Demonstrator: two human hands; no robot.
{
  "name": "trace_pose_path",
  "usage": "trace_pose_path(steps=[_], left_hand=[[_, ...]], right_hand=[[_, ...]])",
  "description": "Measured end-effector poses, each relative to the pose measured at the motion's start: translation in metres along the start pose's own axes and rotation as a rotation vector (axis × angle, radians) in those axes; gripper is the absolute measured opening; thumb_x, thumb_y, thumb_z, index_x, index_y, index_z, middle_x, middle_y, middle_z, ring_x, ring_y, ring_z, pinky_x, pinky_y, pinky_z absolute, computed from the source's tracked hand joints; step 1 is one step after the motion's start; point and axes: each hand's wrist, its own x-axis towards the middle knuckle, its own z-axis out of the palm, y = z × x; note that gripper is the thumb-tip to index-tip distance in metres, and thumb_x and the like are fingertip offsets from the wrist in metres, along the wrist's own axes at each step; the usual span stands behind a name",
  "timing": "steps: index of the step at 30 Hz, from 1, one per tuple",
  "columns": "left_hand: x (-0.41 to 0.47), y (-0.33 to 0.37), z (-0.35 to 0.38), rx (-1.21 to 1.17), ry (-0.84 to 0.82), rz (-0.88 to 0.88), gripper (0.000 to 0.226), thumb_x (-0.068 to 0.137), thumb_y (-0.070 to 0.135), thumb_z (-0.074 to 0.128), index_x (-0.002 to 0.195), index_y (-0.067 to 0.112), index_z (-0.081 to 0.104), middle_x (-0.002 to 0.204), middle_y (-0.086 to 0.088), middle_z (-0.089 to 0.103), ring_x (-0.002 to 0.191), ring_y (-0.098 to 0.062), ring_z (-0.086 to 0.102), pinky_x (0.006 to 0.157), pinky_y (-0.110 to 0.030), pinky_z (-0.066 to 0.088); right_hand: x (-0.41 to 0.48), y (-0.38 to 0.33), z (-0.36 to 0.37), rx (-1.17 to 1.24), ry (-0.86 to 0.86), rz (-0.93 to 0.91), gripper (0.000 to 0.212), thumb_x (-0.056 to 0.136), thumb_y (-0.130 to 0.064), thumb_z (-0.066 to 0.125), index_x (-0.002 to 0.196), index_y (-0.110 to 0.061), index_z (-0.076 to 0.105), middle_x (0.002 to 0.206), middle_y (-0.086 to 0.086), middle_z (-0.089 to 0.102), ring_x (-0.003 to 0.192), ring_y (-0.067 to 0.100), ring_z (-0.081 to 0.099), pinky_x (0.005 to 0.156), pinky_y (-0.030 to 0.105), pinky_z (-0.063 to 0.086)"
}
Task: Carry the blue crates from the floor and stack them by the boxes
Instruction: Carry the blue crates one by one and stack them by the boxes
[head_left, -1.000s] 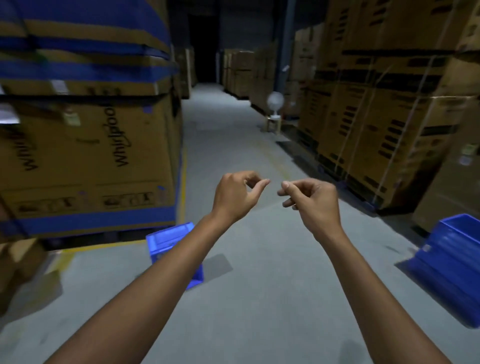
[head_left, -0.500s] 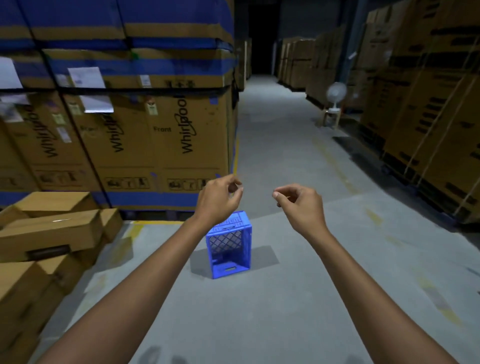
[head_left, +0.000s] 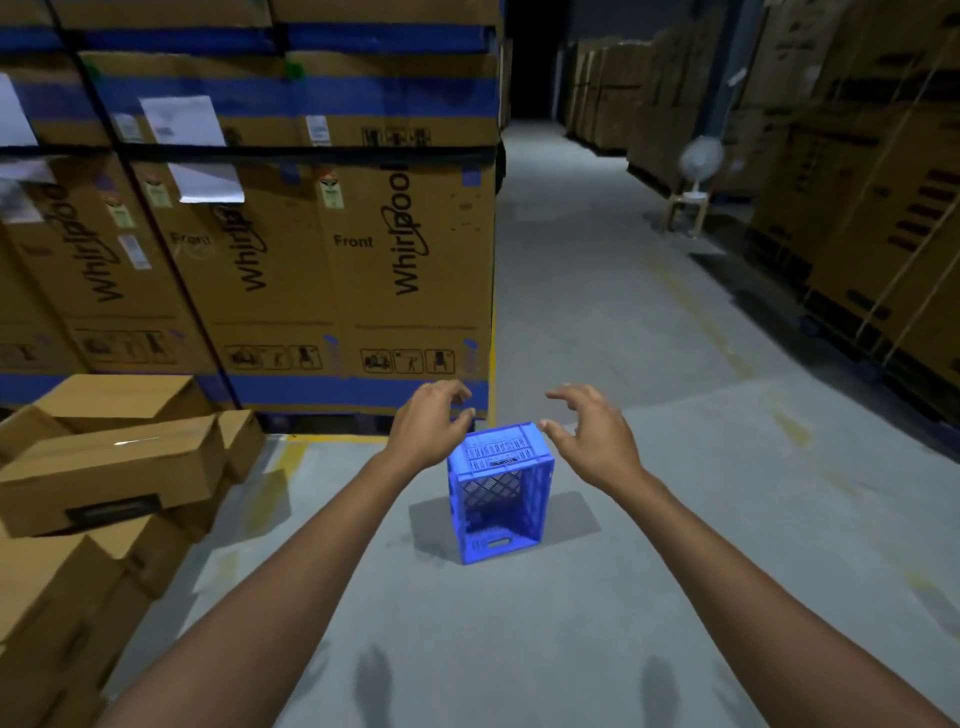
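Both arms reach forward, left hand (head_left: 427, 427) and right hand (head_left: 593, 435) with fingers spread, empty.

Dim warehouse aisle, grey concrete floor (head_left: 597, 322), stacked cardboard cartons (head_left: 322, 249), pedestal fan (head_left: 698, 161).

crate (head_left: 500, 493): blue, lattice | cartons (head_left: 322, 249): tan, blue bands | floor (head_left: 597, 338): grey

Bare floor (head_left: 649, 597) rings the blue crate (head_left: 500, 493); small cartons (head_left: 114, 467) crowd the left.
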Motion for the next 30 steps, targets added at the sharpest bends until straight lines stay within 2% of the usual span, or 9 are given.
trace_pose_path(steps=[4,10,14,19,26,30], left_hand=[[0.035,-0.013,0.031,0.018,-0.035,0.032,0.023,0.091,0.028,0.059,0.112,0.018,0.063,0.109,0.001,0.065,0.106,-0.019,0.056,0.081,-0.036,0.049],[0.091,-0.038,0.099,0.053,-0.154,0.011,0.03,0.091,0.031,0.06,0.118,0.018,0.06,0.115,0.001,0.06,0.111,-0.021,0.052,0.086,-0.038,0.049],[0.129,-0.057,0.145,0.106,-0.232,-0.062,0.035,0.091,0.031,0.059,0.123,0.018,0.056,0.122,-0.003,0.056,0.118,-0.025,0.048,0.088,-0.04,0.047],[0.176,-0.087,0.204,0.128,-0.324,-0.124,0.039,0.091,0.028,0.059,0.127,0.017,0.051,0.129,-0.002,0.052,0.125,-0.023,0.043,0.095,-0.04,0.046],[0.218,-0.154,0.295,0.14,-0.394,-0.174,0.046,0.092,0.027,0.059,0.134,0.013,0.046,0.132,-0.007,0.049,0.126,-0.025,0.042,0.093,-0.041,0.045],[0.236,-0.222,0.379,0.132,-0.455,-0.139,0.051,0.091,0.03,0.06,0.136,0.012,0.044,0.136,-0.007,0.046,0.129,-0.027,0.041,0.095,-0.044,0.046]], right_hand=[[0.028,0.022,0.027,-0.065,-0.054,0.011,0.049,0.087,-0.032,0.068,0.134,-0.022,0.055,0.135,0.003,0.054,0.125,0.025,0.048,0.101,0.037,0.042],[0.08,0.086,0.075,-0.109,-0.147,0.023,0.059,0.087,-0.033,0.066,0.14,-0.018,0.046,0.137,0.005,0.051,0.127,0.028,0.045,0.1,0.041,0.045],[0.126,0.136,0.11,-0.085,-0.239,0.066,0.061,0.086,-0.031,0.067,0.141,-0.014,0.044,0.139,0.008,0.049,0.127,0.031,0.043,0.1,0.042,0.045],[0.171,0.201,0.16,-0.099,-0.335,0.112,0.068,0.086,-0.032,0.066,0.145,-0.017,0.037,0.144,0.006,0.044,0.128,0.031,0.042,0.102,0.042,0.044],[0.208,0.266,0.255,-0.156,-0.476,0.166,0.08,0.086,-0.035,0.065,0.152,-0.017,0.024,0.154,0.005,0.033,0.136,0.029,0.033,0.105,0.044,0.042],[0.224,0.308,0.341,-0.211,-0.517,0.151,0.084,0.087,-0.037,0.065,0.154,-0.018,0.019,0.159,0.004,0.025,0.142,0.027,0.025,0.107,0.046,0.04]])
